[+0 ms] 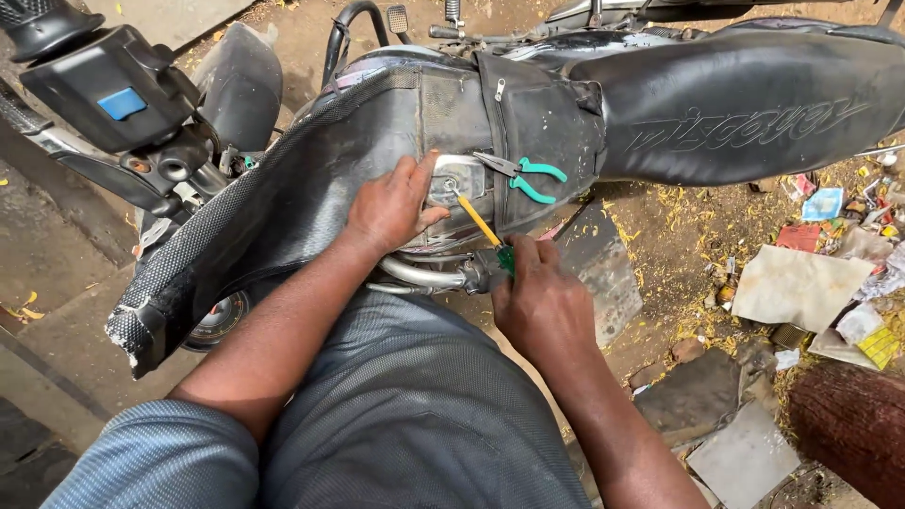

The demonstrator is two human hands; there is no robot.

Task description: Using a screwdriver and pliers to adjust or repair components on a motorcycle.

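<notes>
While the left hand (391, 209) lies spread, fingers open, on the motorcycle's tank cover (283, 188) beside the metal fuel cap (456, 179), the right hand (537, 297) closes around the green handle of a screwdriver (483, 226). Its yellow shaft slants up so the tip meets the cap. Green-handled pliers (523, 172) rest on the cover just right of the cap, near the black seat (754, 94).

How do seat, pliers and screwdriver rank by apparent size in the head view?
1. Seat, by far the largest.
2. Pliers and screwdriver: look alike in length; the right hand hides part of the screwdriver's handle, so unranked.
</notes>
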